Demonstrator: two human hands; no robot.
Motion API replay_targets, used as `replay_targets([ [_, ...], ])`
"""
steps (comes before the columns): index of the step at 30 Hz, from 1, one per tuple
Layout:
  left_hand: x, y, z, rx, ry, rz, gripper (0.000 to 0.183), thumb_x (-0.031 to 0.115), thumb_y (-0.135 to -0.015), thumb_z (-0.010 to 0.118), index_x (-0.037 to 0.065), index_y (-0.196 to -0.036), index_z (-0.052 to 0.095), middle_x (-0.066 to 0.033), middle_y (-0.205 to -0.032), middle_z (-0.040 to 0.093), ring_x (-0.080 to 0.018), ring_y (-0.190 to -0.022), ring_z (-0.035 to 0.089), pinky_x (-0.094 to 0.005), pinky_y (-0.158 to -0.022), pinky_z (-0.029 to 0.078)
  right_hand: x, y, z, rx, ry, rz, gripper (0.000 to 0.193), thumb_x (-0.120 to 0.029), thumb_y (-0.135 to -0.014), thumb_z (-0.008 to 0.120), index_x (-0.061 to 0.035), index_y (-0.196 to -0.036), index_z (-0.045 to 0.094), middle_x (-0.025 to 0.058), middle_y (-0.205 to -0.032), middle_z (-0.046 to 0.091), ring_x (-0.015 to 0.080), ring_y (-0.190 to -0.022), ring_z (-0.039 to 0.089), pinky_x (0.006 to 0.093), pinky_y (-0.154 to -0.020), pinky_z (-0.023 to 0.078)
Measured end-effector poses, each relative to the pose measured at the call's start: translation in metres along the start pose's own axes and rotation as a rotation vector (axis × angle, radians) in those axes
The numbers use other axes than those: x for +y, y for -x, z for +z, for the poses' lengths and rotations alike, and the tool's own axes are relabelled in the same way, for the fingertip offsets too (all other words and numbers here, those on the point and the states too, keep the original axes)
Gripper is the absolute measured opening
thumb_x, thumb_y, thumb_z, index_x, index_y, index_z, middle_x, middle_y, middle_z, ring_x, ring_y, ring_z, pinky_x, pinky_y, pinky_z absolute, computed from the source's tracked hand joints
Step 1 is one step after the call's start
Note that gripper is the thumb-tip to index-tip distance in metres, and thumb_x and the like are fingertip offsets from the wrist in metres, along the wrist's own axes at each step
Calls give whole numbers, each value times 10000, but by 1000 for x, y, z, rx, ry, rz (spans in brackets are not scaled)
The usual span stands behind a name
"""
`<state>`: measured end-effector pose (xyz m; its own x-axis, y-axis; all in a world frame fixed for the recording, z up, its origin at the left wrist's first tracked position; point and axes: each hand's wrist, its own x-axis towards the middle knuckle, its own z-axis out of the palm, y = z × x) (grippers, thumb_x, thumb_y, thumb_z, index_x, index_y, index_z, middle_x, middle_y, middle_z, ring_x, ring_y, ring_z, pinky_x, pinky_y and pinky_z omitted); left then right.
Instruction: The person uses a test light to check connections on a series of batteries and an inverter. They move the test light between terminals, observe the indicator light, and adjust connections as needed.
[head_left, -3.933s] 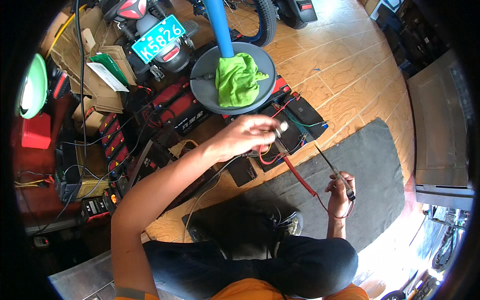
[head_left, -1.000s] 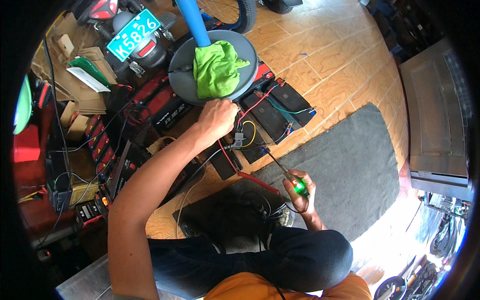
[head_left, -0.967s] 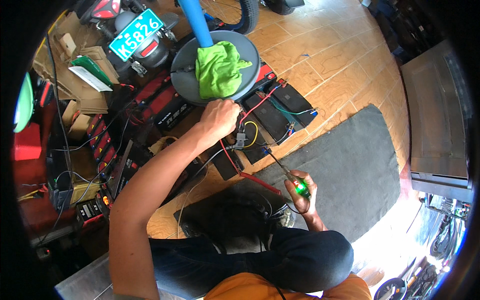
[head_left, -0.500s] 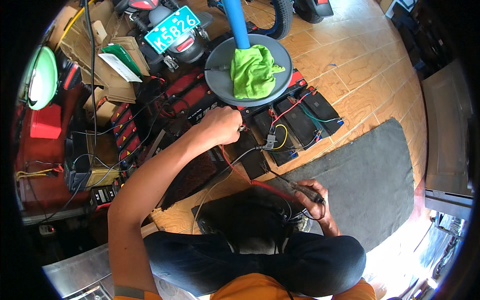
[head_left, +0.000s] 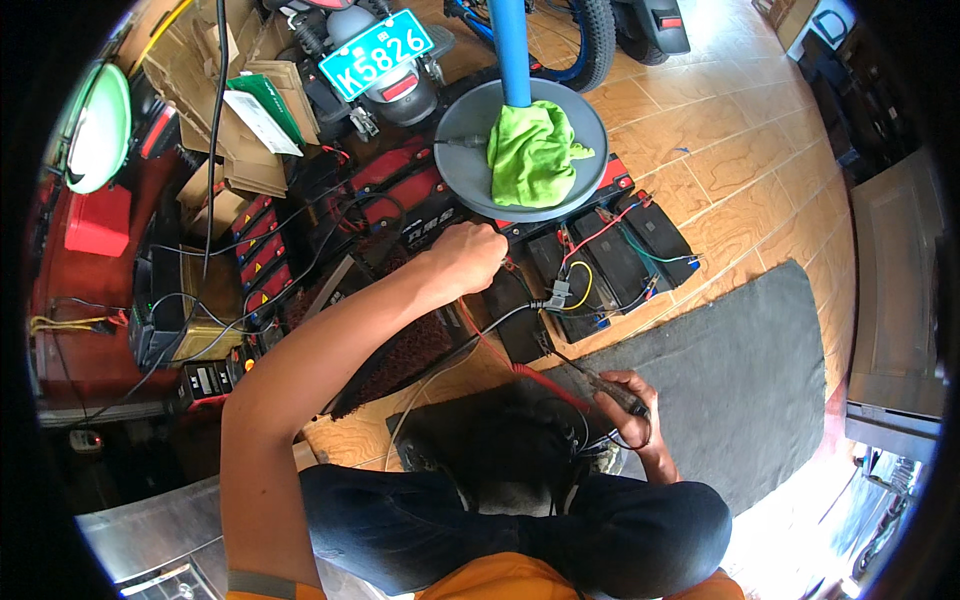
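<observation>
My left hand [head_left: 466,258] is closed at the far end of a black battery [head_left: 522,335]. Its fingertips are bunched, and what they pinch is hidden; a red lead runs from beside it and becomes a red coiled cord [head_left: 550,385] toward my right hand. My right hand [head_left: 636,415] grips a slim, dark pen-shaped probe [head_left: 622,396]. The probe's thin front end points at the near end of that battery; contact is too small to tell. More black batteries [head_left: 607,262] stand to the right, joined by red, green and yellow wires. A grey plug [head_left: 560,294] lies on them.
A grey round dish [head_left: 460,180] with a green cloth [head_left: 530,160] and a blue post [head_left: 510,50] stands beyond the batteries. A dark mat [head_left: 740,370] covers floor at right. Scooters [head_left: 400,85], cardboard [head_left: 250,150] and loose cables crowd the far left.
The whole view has shifted, so the scene sits slightly farther right and lower. Both hands keep nearly the same places by the battery, and the probe is still in my right hand.
</observation>
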<state>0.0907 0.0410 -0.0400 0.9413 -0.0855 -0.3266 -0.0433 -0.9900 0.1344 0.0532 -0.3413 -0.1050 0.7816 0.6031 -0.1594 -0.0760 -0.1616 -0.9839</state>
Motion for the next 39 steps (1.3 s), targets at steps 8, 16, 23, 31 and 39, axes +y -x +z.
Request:
replay_targets([
  [8, 10, -8, 4, -27, 2, 11, 99, 31, -805, 671, -8, -837, 757, -248, -887, 747, -409, -856, 761, -488, -762, 619, 11, 2, -2, 0, -35, 44, 322, -44, -903, 788, 11, -1204, 688, 101, -1011, 765, 151, -900, 703, 315, -813, 568],
  [16, 21, -13, 0, -42, -105, 12, 110, 43, -817, 665, -7, -833, 762, -248, -890, 748, -414, -878, 760, -488, -782, 618, 8, 1, -7, -16, 59, 36, 342, -119, -921, 801, 29, -1206, 685, 98, -991, 762, 149, -884, 699, 307, -794, 560],
  [23, 22, -14, -2, -105, -123, -3, 126, 37, -848, 645, 1, -858, 765, -254, -925, 744, -424, -904, 750, -514, -793, 612, 11, 1, -6, -52, -87, 117, 294, -75, -944, 766, 6, -1211, 673, 49, -914, 734, 119, -792, 679, 283, -691, 538],
  [31, 23, -14, -4, -110, -124, -8, 178, 79, -905, 617, 36, -871, 786, -213, -921, 765, -372, -918, 768, -473, -813, 619, 3, -1, -5, -53, -53, 92, 298, -75, -934, 776, 2, -1204, 676, 67, -930, 746, 125, -821, 696, 293, -729, 558],
  [39, 25, -14, -4, -137, -159, -24, 166, 86, -902, 629, 45, -875, 788, -209, -923, 766, -371, -914, 767, -475, -824, 618, 7, 1, -5, -59, -79, 96, 312, -93, -941, 777, -1, -1223, 680, 74, -953, 751, 124, -857, 695, 295, -760, 557],
])
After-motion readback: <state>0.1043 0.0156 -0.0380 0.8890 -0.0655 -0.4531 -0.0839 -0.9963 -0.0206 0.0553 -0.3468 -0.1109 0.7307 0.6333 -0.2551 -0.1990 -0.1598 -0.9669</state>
